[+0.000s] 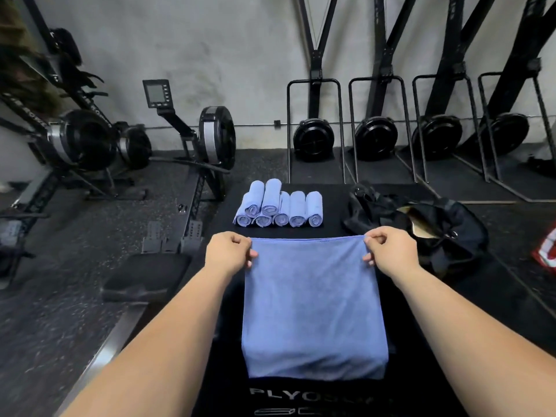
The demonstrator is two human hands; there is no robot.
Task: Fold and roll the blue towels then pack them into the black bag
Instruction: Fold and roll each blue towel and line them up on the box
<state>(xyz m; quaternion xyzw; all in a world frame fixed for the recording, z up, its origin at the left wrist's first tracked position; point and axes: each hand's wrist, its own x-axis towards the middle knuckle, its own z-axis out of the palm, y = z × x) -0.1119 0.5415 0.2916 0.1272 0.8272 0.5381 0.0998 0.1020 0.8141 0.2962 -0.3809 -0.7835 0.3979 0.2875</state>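
1. Two bare forearms reach forward from the bottom corners of the view, over a black box (301, 395) with white lettering that begins "PLYO".
2. On that box, just above the lettering, rests the near edge of a blue towel (313, 305). The cloth looks doubled over there and runs away from the camera as one flat sheet.
3. Its far edge is pulled straight between both hands.
4. At the far left corner of the towel, the left hand (230, 251) has its fingers curled and pinches the cloth against the thumb.
5. At the far right corner, the right hand (391, 251) grips the same way, fingers curled in and thumb on the cloth.
6. Beyond the hands, a stack of rolled towels (279, 206) lies on the same black surface with the spiral ends facing the camera, five in the bottom row and two on top.
7. To the right of the rolls, and apart from them, a black bag (436, 233) lies slumped with its mouth open, showing a tan lining. It lies just beyond the right hand.
8. On the left, rowing machines (195, 139) stand on the speckled floor (60, 320).
9. Along the back wall stands a row of upright machines (313, 139) with black round housings.
10. At the right edge, a red and white thing (546, 251) shows only in part.
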